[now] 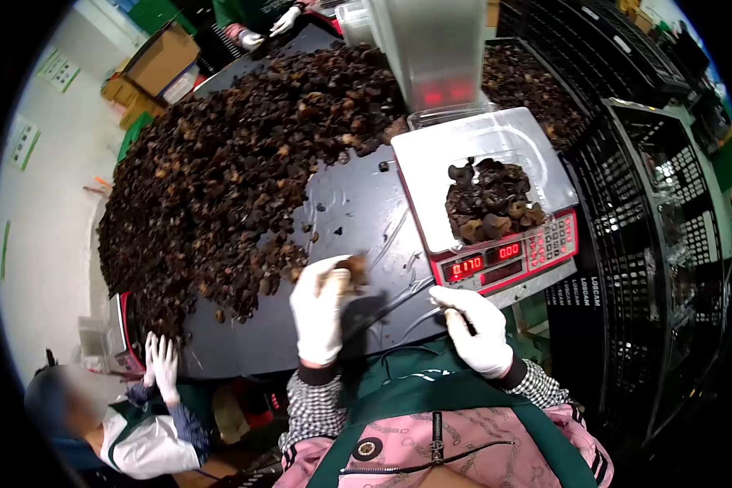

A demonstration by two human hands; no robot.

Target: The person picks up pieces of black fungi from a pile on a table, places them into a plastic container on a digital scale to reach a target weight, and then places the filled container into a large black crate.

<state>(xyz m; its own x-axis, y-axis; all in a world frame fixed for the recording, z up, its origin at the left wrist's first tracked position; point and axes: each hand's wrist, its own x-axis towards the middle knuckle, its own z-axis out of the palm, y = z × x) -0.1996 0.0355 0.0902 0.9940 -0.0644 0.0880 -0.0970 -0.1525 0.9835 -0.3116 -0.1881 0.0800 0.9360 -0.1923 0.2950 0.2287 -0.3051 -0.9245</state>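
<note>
My left hand [320, 313], in a white glove, is closed on a piece of brown fungus [354, 272] above the grey table [374, 195]. My right hand [478, 329], gloved in white too, is just below the front of the digital scale [508, 264]; its fingers are bent together, and what they hold, if anything, is too small to name. On the scale's metal plate sits a clear tray of dark fungus pieces [490, 201]. The scale's red display reads 0.170 on the left and 0.00 on the right. A big heap of dark fungus [220, 171] covers the table's left and back.
Tall clear containers [423, 49] stand behind the scale. Black crates [626, 244] rise along the right. At the lower left a co-worker's gloved hands [163, 366] touch the heap's edge, near another scale [124, 325]. Another person's hands [268, 31] are at the far side.
</note>
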